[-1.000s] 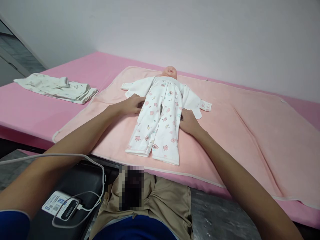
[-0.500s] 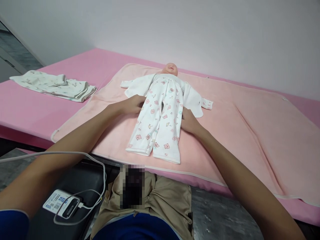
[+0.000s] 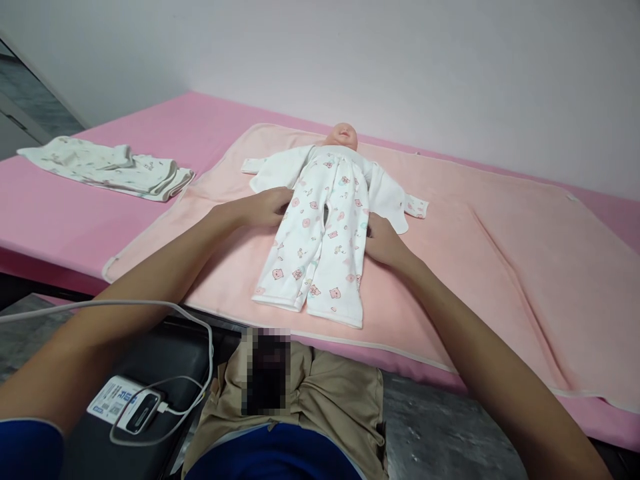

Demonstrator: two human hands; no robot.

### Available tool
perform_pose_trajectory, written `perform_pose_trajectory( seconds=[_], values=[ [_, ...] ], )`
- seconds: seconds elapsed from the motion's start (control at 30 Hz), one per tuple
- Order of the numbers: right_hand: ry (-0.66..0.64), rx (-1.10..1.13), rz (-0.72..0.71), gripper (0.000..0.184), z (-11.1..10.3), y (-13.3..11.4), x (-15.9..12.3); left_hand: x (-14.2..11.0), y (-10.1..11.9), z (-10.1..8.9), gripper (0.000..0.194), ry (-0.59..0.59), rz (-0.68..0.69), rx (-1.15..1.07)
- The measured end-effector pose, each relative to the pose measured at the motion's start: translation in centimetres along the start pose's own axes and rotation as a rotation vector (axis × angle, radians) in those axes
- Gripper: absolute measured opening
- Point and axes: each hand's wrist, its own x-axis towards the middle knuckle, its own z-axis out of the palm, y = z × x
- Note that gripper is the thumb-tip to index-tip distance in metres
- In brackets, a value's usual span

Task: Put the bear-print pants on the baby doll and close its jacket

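White baby pants (image 3: 327,250) with printed pink animals lie lengthwise over a baby doll (image 3: 344,135), waistband at its chest and cuffs toward me. A small opening shows between the legs. My left hand (image 3: 270,207) is closed at the left edge of the pants, its fingertips tucked out of sight. On the opposite edge my right hand (image 3: 386,241) is likewise closed, fingers curled in against the cloth and partly hidden. A white baby top (image 3: 387,197) spreads out beneath the pants, sleeves stretched to both sides.
A peach blanket (image 3: 440,267) lies under the doll on a pink padded table (image 3: 165,127). Folded printed cloth (image 3: 115,170) rests at the left. Below, a black seat (image 3: 85,440) carries a small device (image 3: 143,412) with a white cable (image 3: 165,305) near my left arm.
Both hands stay at the edges of the pants, and the cloth lies almost the same. The whole view has shifted only slightly.
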Motion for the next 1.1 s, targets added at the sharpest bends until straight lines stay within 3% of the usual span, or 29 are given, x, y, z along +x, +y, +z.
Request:
perform_pose_trajectory(
  seconds=[0.2,0.33,0.43,0.57,0.8,0.9,0.97,1.03,1.1],
  values=[
    [-0.023,-0.128,0.003,0.037,-0.3,-0.1,-0.4,-0.4,-0.5,-0.1,0.020,-0.075,-0.190,0.126],
    [0.012,-0.134,-0.045,0.036,0.0,0.0,-0.1,-0.4,-0.8,-0.1,0.025,-0.103,-0.181,0.130],
    [0.053,-0.085,-0.127,0.026,-0.2,0.3,-0.1,-0.4,-1.0,-0.4,0.024,-0.027,-0.125,0.131],
    [0.142,-0.107,-0.123,0.021,-0.7,1.0,-0.3,-0.3,-1.2,-0.7,0.023,0.034,-0.085,0.134],
    [0.054,-0.082,-0.102,0.029,-1.3,1.8,-0.2,-0.3,-1.5,-0.9,0.024,0.010,-0.142,0.016],
    [0.161,-0.040,-0.012,0.037,-2.1,2.1,-0.1,-0.4,-1.8,-1.0,0.032,0.121,-0.209,-0.070],
    [0.285,-0.092,0.088,0.040,-2.7,2.7,-0.1,-0.5,-2.3,-1.1,0.033,0.283,-0.288,-0.046],
    [0.364,-0.207,0.211,0.036,-3.4,3.7,-0.2,-0.7,-3.1,-1.2,0.029,0.455,-0.416,0.059],
    [0.345,-0.323,0.353,0.030,-4.0,4.8,-0.4,-1.1,-4.2,-1.2,0.031,0.552,-0.582,0.172]
  ],
)
